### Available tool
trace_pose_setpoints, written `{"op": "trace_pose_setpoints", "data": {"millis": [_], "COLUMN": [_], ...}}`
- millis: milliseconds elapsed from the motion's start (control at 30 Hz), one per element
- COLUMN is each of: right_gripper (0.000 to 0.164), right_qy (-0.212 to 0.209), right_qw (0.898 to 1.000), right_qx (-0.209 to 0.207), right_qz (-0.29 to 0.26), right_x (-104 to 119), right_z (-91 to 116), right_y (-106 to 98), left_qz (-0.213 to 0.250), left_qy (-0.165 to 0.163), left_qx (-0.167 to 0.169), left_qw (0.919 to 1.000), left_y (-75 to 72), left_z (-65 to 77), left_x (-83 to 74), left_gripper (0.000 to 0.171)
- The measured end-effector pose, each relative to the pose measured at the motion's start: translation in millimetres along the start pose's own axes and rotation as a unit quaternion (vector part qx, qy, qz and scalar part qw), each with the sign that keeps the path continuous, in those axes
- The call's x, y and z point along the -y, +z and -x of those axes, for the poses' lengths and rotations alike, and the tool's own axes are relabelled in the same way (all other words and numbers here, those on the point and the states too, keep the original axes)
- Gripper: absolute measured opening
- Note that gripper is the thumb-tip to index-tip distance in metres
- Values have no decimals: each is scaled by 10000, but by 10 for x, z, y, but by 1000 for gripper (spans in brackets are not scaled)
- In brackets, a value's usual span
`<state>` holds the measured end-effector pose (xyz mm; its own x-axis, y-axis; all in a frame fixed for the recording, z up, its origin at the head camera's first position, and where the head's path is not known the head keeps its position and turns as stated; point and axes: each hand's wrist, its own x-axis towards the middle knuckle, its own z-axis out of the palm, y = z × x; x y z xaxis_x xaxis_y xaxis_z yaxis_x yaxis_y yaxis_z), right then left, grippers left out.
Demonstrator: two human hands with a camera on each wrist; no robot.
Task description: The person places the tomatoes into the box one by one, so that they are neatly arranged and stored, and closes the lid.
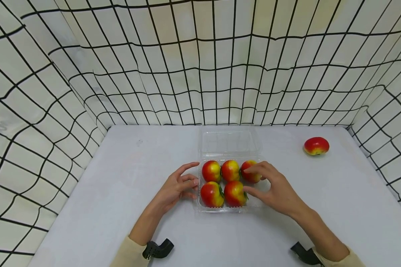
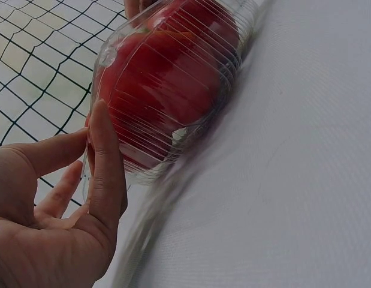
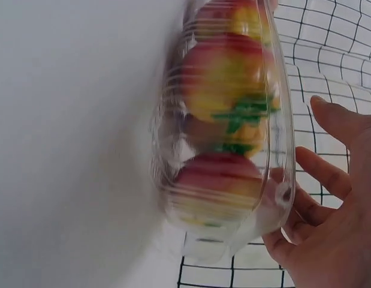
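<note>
A clear plastic clamshell box (image 1: 220, 210) sits in the middle of the table, its lid (image 1: 230, 142) folded back. Inside are several red-and-yellow fruits (image 1: 212, 194), some with green leafy tops; one slot at the front right holds none. My left hand (image 1: 178, 187) is at the box's left side, its fingertips touching the rim, fingers loosely bent. Over the right side is my right hand (image 1: 276, 190), thumb and fingers spread apart. Its fingertips are at the back right fruit (image 1: 249, 171), and its thumb tip is by the front middle fruit (image 1: 235, 193).
Another red-and-yellow fruit (image 1: 316, 145) lies alone at the back right of the white table (image 1: 147, 155). Black netting (image 1: 215, 74) over pale walls rises behind and along both sides. Dark straps with camera mounts (image 1: 158, 249) are on the wrists.
</note>
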<state>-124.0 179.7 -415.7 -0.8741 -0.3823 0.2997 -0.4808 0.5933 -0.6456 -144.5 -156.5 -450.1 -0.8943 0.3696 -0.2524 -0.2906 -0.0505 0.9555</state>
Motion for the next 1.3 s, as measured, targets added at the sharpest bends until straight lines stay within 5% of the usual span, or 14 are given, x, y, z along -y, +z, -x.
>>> {"op": "trace_pose_setpoints", "data": {"millis": [667, 1300], "right_gripper": [38, 40], "right_qy": [889, 1111], "right_qw": [9929, 9875], "right_qx": [-738, -1080], "right_qz": [272, 288], "right_x": [-376, -670], "right_z": [-60, -62], "right_y": [-370, -474], "left_qz": [-8, -7], "left_qy": [-13, -25], "left_qx": [24, 19], "left_qw": [10000, 10000], "left_y": [-15, -8], "left_z": [-1, -8], "left_x": [22, 12], "left_gripper": [64, 64]}}
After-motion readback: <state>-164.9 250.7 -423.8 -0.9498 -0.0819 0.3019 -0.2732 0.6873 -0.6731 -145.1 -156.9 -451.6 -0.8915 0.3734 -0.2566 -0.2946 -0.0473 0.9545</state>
